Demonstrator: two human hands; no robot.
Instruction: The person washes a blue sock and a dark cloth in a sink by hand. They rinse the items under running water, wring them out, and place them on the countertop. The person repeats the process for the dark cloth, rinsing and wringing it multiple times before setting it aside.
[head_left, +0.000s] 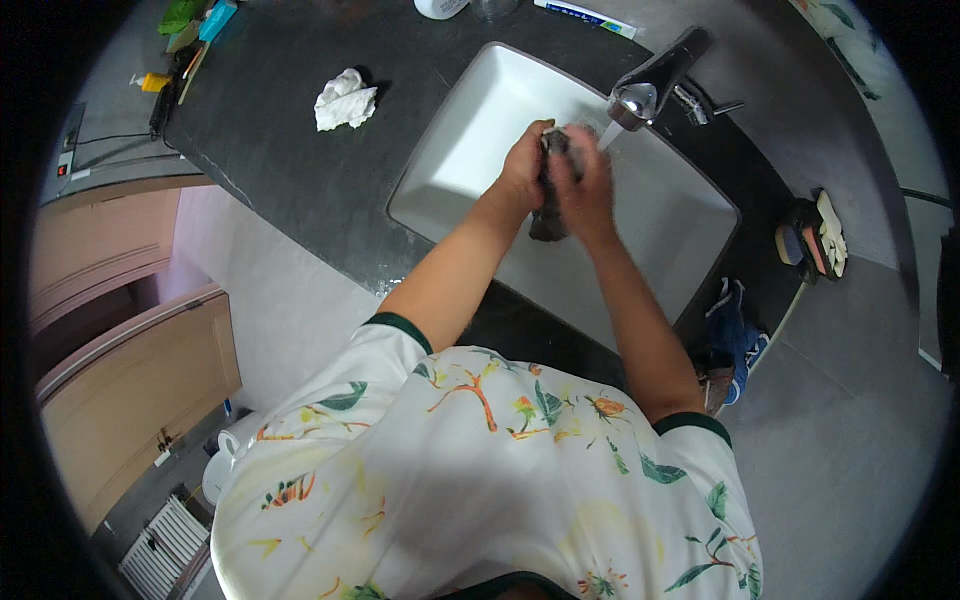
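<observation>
Over a white rectangular sink, both my hands are on a dark wet cloth item. My left hand grips it from the left side, thumb towards the tap. Pressed against its other side is my right hand, its fingers blurred. Part of the dark cloth hangs below the hands; what kind of cloth it is I cannot tell. Water runs from the chrome tap just right of my right fingertips.
A crumpled white cloth lies on the dark countertop, left of the sink. Behind the sink is a toothpaste tube. Brushes and a pale glove sit at the right, near a bundle of blue cloth. A wooden door stands lower left.
</observation>
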